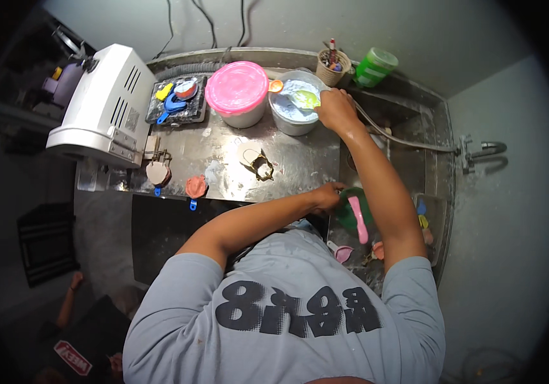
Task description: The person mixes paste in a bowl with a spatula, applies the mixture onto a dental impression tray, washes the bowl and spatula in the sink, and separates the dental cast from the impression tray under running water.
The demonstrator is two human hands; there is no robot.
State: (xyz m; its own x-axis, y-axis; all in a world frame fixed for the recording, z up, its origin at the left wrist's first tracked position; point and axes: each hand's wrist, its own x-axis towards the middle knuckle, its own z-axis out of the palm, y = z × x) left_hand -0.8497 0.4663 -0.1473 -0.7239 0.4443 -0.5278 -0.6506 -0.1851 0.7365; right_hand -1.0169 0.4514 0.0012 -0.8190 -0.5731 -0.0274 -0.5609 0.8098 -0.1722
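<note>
My right hand (338, 110) reaches to the back of the steel counter. Its fingers are closed on a yellow-green scoop (305, 100), which dips into white powder (290, 91) in an uncovered tub (295, 127). Close to my body, my left hand (327, 197) grips the rim of a green mixing bowl (346, 216). A pink spatula (359, 223) rests in the bowl, its handle sticking out over the rim. Left of the powder tub stands another tub with a pink lid (236, 82); a small orange scoop (276, 86) shows between them.
Dental impression trays (196, 186) lie along the counter's front edge beside a white machine (105, 105). A metal clasp-like piece (262, 168) sits mid-counter. At right are a sink (393, 112) with a hose, a green container (377, 66) and a tool cup (333, 68). Another person (89, 339) is at lower left.
</note>
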